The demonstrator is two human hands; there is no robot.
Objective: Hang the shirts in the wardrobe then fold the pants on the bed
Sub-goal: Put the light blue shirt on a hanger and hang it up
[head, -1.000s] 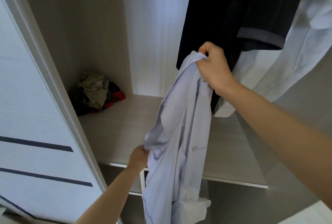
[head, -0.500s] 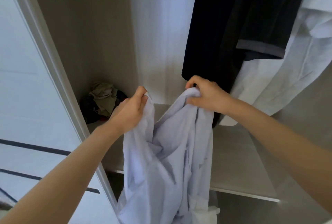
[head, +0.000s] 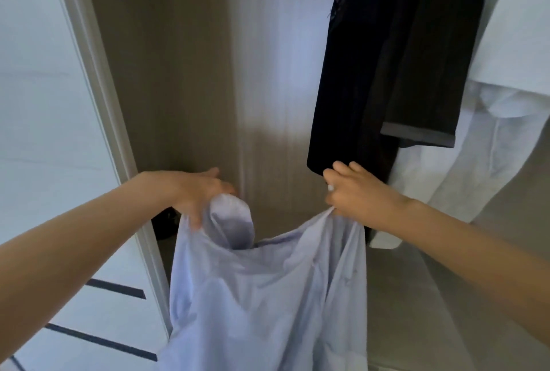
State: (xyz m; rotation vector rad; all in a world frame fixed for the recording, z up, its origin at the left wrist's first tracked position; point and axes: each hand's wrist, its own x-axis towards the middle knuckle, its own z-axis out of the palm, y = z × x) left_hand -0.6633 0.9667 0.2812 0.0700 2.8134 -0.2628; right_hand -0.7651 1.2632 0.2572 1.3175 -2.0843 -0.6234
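Note:
A pale blue shirt (head: 256, 290) hangs spread between my two hands in front of the open wardrobe (head: 184, 72). My left hand (head: 202, 195) grips its upper left edge beside the collar, which stands up between the hands. My right hand (head: 354, 195) pinches the upper right edge just below a hanging black garment (head: 372, 57). The shirt's lower part runs out of the bottom of the frame. No hanger is in view.
A white shirt (head: 491, 144) hangs to the right of the black garment. The white wardrobe door (head: 44, 132) with dark stripes stands at the left. A dark pile of clothes (head: 163, 221) peeks out behind my left wrist.
My hands have moved apart and spread the shirt's top open. The view has tilted up, so the shelf and the clothes pile are mostly hidden.

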